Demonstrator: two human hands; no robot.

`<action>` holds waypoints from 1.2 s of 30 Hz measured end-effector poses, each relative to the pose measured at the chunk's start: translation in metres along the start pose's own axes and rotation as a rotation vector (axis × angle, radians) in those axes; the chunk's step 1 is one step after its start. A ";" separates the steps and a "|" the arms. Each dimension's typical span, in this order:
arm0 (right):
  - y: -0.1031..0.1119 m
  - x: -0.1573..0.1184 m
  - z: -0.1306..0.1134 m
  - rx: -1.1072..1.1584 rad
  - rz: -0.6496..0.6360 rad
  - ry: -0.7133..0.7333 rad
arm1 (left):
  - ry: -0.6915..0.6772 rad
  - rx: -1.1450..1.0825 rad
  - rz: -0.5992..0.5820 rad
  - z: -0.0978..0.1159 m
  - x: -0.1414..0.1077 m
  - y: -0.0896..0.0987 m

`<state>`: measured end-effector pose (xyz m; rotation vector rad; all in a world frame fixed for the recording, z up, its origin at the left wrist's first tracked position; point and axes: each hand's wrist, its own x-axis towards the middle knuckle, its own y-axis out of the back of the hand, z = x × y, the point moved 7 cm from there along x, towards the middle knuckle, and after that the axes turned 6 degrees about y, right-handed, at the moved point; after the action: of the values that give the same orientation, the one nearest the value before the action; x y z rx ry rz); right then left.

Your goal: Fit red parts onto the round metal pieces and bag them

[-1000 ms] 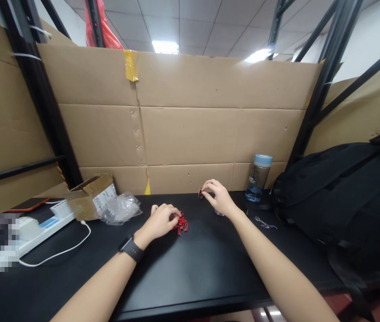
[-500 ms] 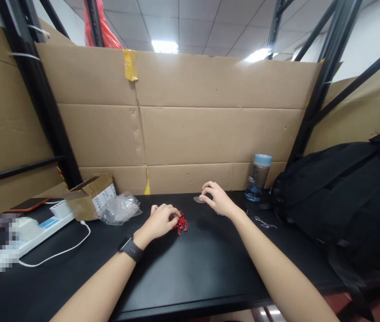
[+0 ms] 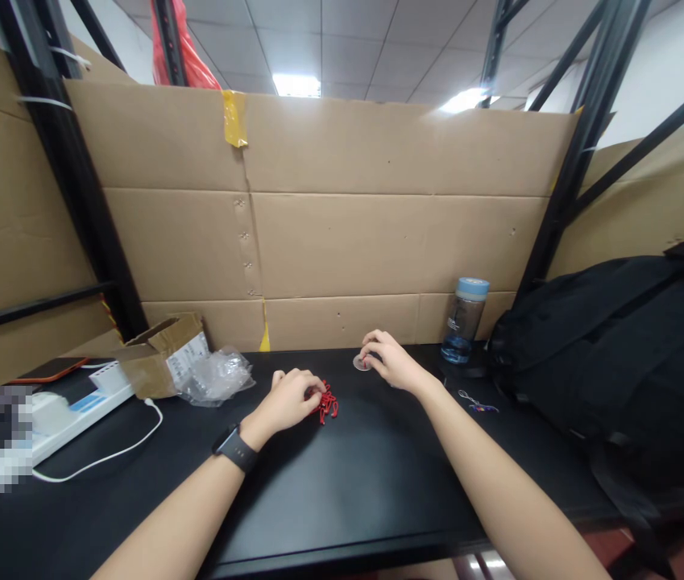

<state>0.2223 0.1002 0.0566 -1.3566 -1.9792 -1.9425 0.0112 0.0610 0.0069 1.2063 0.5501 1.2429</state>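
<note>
Near the middle of the black table lies a small heap of red cords (image 3: 328, 404). My left hand (image 3: 291, 398), with a dark watch (image 3: 235, 448) on its wrist, rests at the left side of the heap, its fingers curled over the cords; what its fingertips pinch is hidden. Farther back and to the right, my right hand (image 3: 391, 360) has thumb and fingers curled together at a small clear round disc (image 3: 360, 362). Something small and red shows at those fingertips, too small to name.
Left on the table (image 3: 342, 515) are an open cardboard box (image 3: 160, 354), crumpled clear plastic (image 3: 217, 377) and a white power strip (image 3: 84, 411) with a cable. To the right are a blue-lidded bottle (image 3: 464, 321), a small beaded string (image 3: 482, 407) and a black backpack (image 3: 613, 346).
My right hand has dipped slightly, and the clear disc beside its fingertips now shows more of its round face. My left hand has hardly moved.
</note>
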 end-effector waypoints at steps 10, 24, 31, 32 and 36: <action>0.005 0.000 0.001 -0.025 0.000 -0.044 | 0.000 0.003 -0.009 0.002 -0.001 0.002; 0.003 -0.001 0.006 -0.043 -0.038 -0.023 | 0.001 -0.005 -0.021 0.002 -0.001 0.001; 0.004 -0.003 0.009 -0.076 -0.028 -0.037 | 0.001 -0.003 -0.029 0.003 -0.001 0.001; 0.004 -0.003 0.010 -0.079 -0.027 -0.050 | 0.002 -0.002 -0.029 0.003 -0.001 0.001; 0.005 -0.003 0.014 -0.073 -0.035 -0.087 | 0.000 -0.002 -0.021 0.002 -0.001 0.001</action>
<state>0.2344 0.1091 0.0553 -1.4569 -2.0005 -2.0236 0.0126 0.0587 0.0079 1.1961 0.5604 1.2251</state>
